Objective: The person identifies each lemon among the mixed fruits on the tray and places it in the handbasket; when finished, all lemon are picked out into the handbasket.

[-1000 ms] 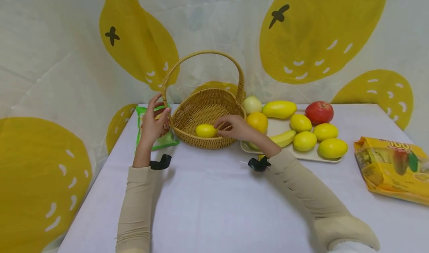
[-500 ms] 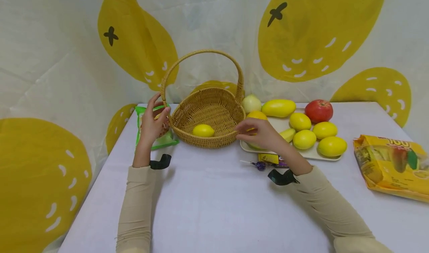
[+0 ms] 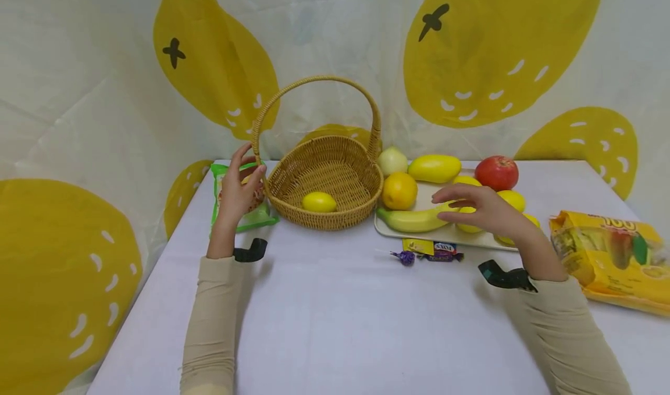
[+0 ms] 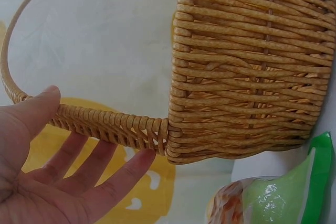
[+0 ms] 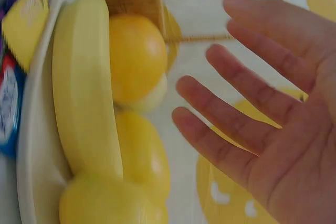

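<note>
A wicker basket [image 3: 324, 220] stands at the back of the table, and one lemon [image 3: 319, 202] lies inside near its front rim. My left hand [image 3: 238, 191] holds the lower left part of the basket's handle [image 4: 113, 124], thumb on one side and fingers on the other. Over the tray [image 3: 429, 192] hovers my right hand [image 3: 487, 209], fingers spread and nothing in them. Its fingertips overlap the end of a banana [image 3: 410, 221] in the head view, and it partly hides several lemons [image 3: 513, 200]. In the right wrist view its palm [image 5: 294, 156] is bare.
An orange [image 3: 399, 190], onion [image 3: 392, 161], mango [image 3: 435, 168] and pomegranate [image 3: 497, 173] sit on or beside the tray. Wrapped candies [image 3: 442, 255] and a lollipop [image 3: 405, 258] lie before it. A green bag [image 3: 256, 217] is left of the basket, a yellow bag [image 3: 617, 261] far right.
My right hand has let go of the lemon inside the basket and moved right, to above the tray. My left hand has stayed at the handle.
</note>
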`<state>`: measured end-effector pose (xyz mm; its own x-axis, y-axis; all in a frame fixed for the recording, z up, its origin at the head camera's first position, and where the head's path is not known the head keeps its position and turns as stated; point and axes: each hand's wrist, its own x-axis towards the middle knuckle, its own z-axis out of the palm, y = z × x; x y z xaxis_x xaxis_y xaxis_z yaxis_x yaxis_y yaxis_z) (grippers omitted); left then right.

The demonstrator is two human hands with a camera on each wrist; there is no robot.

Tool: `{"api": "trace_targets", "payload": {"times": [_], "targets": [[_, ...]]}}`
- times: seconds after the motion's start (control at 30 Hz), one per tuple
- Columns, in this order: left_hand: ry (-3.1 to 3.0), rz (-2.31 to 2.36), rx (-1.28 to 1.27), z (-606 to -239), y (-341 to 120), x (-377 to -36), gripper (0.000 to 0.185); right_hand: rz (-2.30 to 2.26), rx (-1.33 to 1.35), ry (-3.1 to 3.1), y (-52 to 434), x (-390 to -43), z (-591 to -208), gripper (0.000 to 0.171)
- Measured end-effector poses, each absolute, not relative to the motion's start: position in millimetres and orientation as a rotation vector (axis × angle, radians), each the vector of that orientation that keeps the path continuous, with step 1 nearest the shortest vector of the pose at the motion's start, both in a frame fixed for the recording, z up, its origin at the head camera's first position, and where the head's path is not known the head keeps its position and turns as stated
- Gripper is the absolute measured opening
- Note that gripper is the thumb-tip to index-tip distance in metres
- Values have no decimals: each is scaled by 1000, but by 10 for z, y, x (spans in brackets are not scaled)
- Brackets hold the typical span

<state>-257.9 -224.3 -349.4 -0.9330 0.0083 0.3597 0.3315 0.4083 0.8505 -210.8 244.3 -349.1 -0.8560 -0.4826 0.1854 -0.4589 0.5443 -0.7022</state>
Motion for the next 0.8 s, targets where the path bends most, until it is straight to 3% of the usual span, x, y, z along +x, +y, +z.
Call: {"api": "trace_targets", "payload": {"times": [0.17, 0.4, 0.8], "targets": [[-2367, -1536, -294, -3485, -2250, -2581, 59, -1146, -828, 2793, 2692, -2131, -3570, 31], [-2389, -1507, -283, -3522, -2226, -2575, 60, -1015, -611, 2713, 2971, -2137, -3639, 39], [-2381, -1479, -302, -3521, -2240, -2574, 58, -939, -713, 2672, 3022, -2188, -3775, 43]]}}
